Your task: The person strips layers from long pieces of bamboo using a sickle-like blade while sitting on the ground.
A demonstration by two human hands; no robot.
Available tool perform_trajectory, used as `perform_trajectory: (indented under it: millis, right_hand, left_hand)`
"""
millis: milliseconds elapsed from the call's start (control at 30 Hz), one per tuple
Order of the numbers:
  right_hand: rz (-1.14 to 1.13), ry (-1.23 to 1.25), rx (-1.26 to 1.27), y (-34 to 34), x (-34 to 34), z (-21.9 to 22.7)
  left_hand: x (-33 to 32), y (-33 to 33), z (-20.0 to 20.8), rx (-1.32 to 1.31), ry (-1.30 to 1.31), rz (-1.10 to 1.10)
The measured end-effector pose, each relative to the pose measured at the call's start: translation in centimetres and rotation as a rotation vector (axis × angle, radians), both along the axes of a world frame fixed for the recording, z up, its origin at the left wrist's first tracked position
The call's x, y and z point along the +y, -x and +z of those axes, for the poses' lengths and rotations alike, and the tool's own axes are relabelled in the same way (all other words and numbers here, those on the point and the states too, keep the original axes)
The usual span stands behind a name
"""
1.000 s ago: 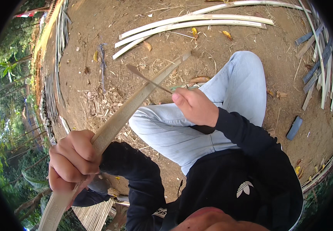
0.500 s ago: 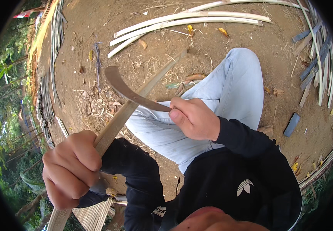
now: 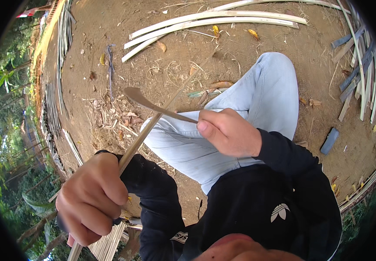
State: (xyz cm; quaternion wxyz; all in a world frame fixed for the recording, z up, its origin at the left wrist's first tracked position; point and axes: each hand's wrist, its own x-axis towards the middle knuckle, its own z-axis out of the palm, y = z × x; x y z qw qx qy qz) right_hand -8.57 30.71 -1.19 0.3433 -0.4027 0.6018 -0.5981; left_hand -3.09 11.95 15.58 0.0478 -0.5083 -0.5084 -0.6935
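Note:
My left hand [image 3: 93,195] is closed in a fist around a long, narrow strip of split wood or bamboo [image 3: 140,138]. The strip slants up and away to the right, and its far end reaches the ground beyond my bent leg. In my right hand [image 3: 229,132] is a curved knife [image 3: 146,104] with a dark, hooked blade; its handle is hidden by my fingers. The blade crosses the strip and touches it about midway along, above my knee. Its tip points to the left.
Several pale strips [image 3: 214,21] lie on the dirt ahead. A pile of slats [image 3: 366,69] is at the far right, with a dark phone-like object [image 3: 329,140] nearer me. Shavings [image 3: 114,117] and leaves litter the ground by my legs [image 3: 257,95]. More strips [image 3: 109,241] lie lower left.
My left hand has shifted right and turned the strip so that it shows a narrower face. The right hand with the knife has moved slightly right, and the blade appears more edge-on.

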Motion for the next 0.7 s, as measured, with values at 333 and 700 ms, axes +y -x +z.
perform_trajectory:
  millis: [333, 700]
  right_hand:
    - [0.039, 0.023, -0.079, -1.3, 1.0, 0.2]
    - [-0.058, -0.145, -0.029, -0.4, -0.6, -1.9]
  left_hand:
    - [-0.8, 2.0, -0.8, -0.02, 0.159, -0.697]
    - [-2.0, 0.7, -0.9, -0.001, -0.015, -0.303]
